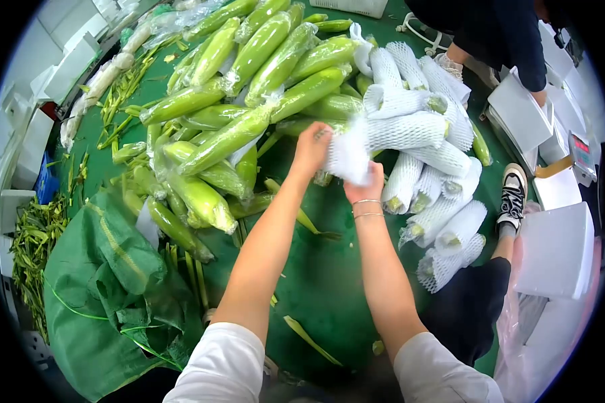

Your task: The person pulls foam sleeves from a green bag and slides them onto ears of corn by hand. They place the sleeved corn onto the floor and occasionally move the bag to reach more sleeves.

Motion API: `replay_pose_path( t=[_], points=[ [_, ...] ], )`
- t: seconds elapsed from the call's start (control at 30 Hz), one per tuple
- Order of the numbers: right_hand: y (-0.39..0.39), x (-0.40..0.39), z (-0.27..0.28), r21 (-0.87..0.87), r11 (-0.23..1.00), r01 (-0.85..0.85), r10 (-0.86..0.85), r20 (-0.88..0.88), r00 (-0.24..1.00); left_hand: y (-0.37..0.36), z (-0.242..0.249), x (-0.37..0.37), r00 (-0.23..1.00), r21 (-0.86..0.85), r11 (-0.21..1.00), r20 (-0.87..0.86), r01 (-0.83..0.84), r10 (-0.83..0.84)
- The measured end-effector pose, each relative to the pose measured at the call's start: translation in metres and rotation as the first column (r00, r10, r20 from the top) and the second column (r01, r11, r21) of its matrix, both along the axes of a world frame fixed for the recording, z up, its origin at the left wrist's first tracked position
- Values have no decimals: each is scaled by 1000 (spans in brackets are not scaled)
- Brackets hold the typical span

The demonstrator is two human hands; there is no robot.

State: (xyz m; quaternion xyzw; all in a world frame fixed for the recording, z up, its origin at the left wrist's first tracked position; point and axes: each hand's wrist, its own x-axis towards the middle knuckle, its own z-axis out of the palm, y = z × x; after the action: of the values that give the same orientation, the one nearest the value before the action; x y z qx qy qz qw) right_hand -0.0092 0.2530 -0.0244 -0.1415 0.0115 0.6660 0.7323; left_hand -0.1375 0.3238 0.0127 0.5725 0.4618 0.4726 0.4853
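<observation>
Between my two hands is a white foam net sleeve [349, 153], smeared by motion. My left hand [312, 146] pinches its upper left side. My right hand [366, 183] has its fingers closed at the lower right end. Whether anything is inside the sleeve I cannot tell. Beyond my left hand lies a big heap of long green ears, like corn in its husk [225, 141], many in clear film. Close by my right hand is a pile of ears in white foam net sleeves [410, 131], their pale cut ends showing.
A green woven sack [107, 289] slumps at the left, near leaf scraps [37, 248]. White foam boxes [554, 248] and a scale with a red display [580, 153] stand at the right. Another person's dark sleeve [521, 40] reaches in at top right. Loose leaf strips [312, 341] lie on the green floor.
</observation>
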Motion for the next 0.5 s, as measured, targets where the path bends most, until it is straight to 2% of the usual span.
replay_pose_path(
  t=[0.03, 0.07, 0.1, 0.13, 0.17, 0.23, 0.27, 0.3, 0.33, 0.37, 0.4, 0.43, 0.47, 0.5],
  points=[
    [8, 0, -15, -159, 986, 45, -10, 218, 976, 8, -27, -1, 999, -19, 999, 23, -36, 36],
    [14, -2, -24, -297, 947, 123, 15, 422, 906, 3, -22, -2, 972, 125, 991, -220, -54, 81],
    [4, -10, -7, -317, 944, 97, 68, 473, 879, -15, -1, -4, 840, 312, 950, -518, 7, 164],
    [5, -13, -16, -374, 922, 104, 164, 618, 769, -34, 17, -4, 709, 405, 910, -667, 86, 229],
    [4, -19, -25, -363, 923, 131, 190, 722, 665, -47, 27, -3, 633, 440, 888, -727, 133, 266],
    [1, -31, -20, -376, 891, 254, 253, 876, 411, -32, -31, -5, 694, 238, 968, -710, 77, 119],
    [-8, -26, -14, -375, 889, 262, 247, 876, 414, -25, -60, -6, 721, 134, 990, -690, 46, 60],
    [-20, -23, -8, -322, 902, 287, 224, 918, 326, -19, -100, -9, 934, 102, 991, -356, 84, -42],
    [-32, -23, 3, -263, 917, 300, 197, 952, 233, -44, -42, -11, 746, 91, 987, -665, 133, -39],
    [-53, -25, 29, -260, 917, 301, 219, 962, 163, -78, 25, -10, 572, 114, 971, -820, 210, -27],
    [-79, -26, 65, -218, 936, 276, 208, 976, 65, -113, 88, -7, 459, 108, 957, -888, 270, -30],
    [-105, -28, 99, -167, 951, 259, 172, 985, 2, -149, 143, -9, 395, 115, 942, -919, 317, -21],
    [-128, -27, 128, -191, 957, 219, 216, 971, -98, -181, 187, -12, 356, 120, 931, -935, 344, -11],
    [-148, -29, 157, -200, 963, 179, 223, 968, -117, -206, 185, -24, 416, 246, 902, -906, 353, 84]
  ],
)
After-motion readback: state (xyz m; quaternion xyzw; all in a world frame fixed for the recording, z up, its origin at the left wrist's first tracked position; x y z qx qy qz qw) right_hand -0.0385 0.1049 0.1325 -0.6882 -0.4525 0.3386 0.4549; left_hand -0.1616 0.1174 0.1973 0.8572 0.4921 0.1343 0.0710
